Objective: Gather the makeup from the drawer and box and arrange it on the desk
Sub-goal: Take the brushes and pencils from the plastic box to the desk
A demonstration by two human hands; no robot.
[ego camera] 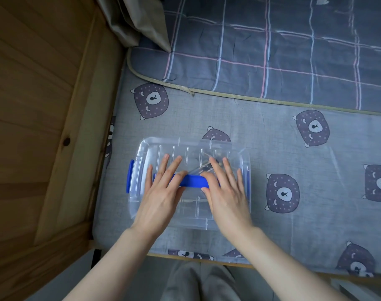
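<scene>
The clear plastic box sits on the bed, near its left edge and close to the person, with its lid on. That is why the makeup is only a dim shape: a few slim, partly metallic items show through the ribbed lid under the far right of the handle, too blurred to name. A blue handle lies flat across the middle of the lid, and blue latches sit at the ends, the left latch plainly seen and the right latch just a thin strip. The left hand lies palm down on the left half of the lid and the right hand on the right half. Both sets of fingers are straight, slightly spread and pointing away from the person. The thumbs turn inward and touch the handle from either side, though I cannot tell whether they hook under it. I read this flat, two-handed hold as steadying the box on the soft mattress before it is opened or lifted. The grey bear-print sheet under it would let it slide or tip. A plaid quilt is folded across the far side, and a wooden bed frame runs along the left. Grey trousers show at the near edge. No desk or drawer is in view.
</scene>
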